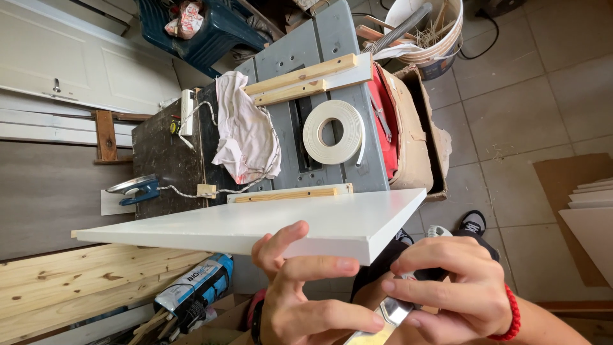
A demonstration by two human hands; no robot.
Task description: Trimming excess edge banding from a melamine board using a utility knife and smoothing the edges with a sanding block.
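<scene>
A white rectangular board [268, 223] is held out flat in front of me. My left hand [306, 294] grips its near edge, thumb under it and fingers curled at the edge. My right hand [460, 287], with a red bracelet at the wrist, pinches a small shiny metal blade [391, 313] just below the board's near corner. The blade's lower end is partly hidden between the two hands.
Behind the board stands a grey table saw [319, 70] with a roll of white edge tape [333, 131], a crumpled white rag [246, 131] and wooden strips [300, 78]. A bucket [428, 32] and a cardboard box [418, 128] sit to the right, white panels [594, 217] at far right, planks [76, 281] at lower left.
</scene>
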